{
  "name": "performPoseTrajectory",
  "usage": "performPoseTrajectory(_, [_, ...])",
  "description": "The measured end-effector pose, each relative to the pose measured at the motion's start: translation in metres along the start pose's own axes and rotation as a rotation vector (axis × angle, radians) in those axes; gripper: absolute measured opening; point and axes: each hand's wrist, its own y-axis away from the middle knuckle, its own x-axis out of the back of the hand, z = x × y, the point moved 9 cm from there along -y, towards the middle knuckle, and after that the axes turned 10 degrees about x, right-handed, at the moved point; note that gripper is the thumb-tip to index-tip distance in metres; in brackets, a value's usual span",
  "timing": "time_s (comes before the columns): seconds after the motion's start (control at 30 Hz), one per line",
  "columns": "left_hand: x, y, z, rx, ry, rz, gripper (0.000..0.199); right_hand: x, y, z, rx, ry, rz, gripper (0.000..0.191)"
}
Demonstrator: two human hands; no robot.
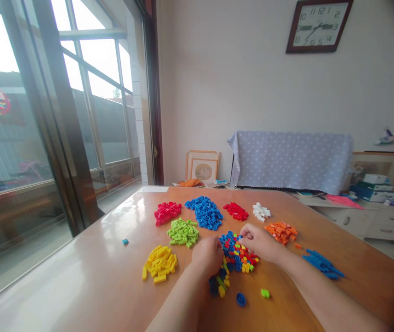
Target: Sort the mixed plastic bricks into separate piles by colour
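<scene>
A mixed pile of small plastic building bricks [237, 263] in blue, red, yellow, green and orange lies on the table between my two hands. My left hand [208, 253] is curled closed at the pile's left edge, its fingertips turned away from view. At the upper right of the pile, my right hand [257, 240] has thumb and fingers pinched together over the bricks. Whatever either hand grips is too small or hidden to name. A round blue piece [241, 299] and a lime green brick [265, 293] lie loose in front of the pile.
Sorted heaps surround the mixed pile: yellow [160, 263], lime [183, 232], crimson [168, 213], blue [204, 212], red [235, 211], white [261, 211], orange [281, 232] and long blue pieces [322, 263]. One teal piece [125, 241] sits alone at left on the wooden table [107, 286].
</scene>
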Motion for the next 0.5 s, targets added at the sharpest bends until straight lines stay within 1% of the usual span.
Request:
performPoseTrajectory(0.1, [-0.001,-0.002,-0.001,0.0,0.01,0.014,0.02,-0.005,-0.022,0.004,-0.084,0.039,-0.026,0.021])
performPoseTrajectory(0.2, [-0.003,-0.003,-0.003,-0.004,0.027,0.033,0.019,-0.003,-0.049,0.015,-0.179,0.155,0.002,0.019])
performPoseTrajectory(0.27, [-0.004,-0.004,-0.005,0.002,0.03,0.033,0.02,-0.003,-0.067,0.022,-0.206,0.199,0.032,0.015])
performPoseTrajectory(0.37, [-0.005,-0.005,-0.006,0.017,0.018,0.028,0.021,-0.005,-0.089,0.036,-0.242,0.232,0.075,0.014])
performPoseTrajectory(0.5, [-0.004,-0.004,-0.005,0.017,0.007,0.026,0.022,-0.011,-0.11,0.054,-0.291,0.197,0.11,0.011])
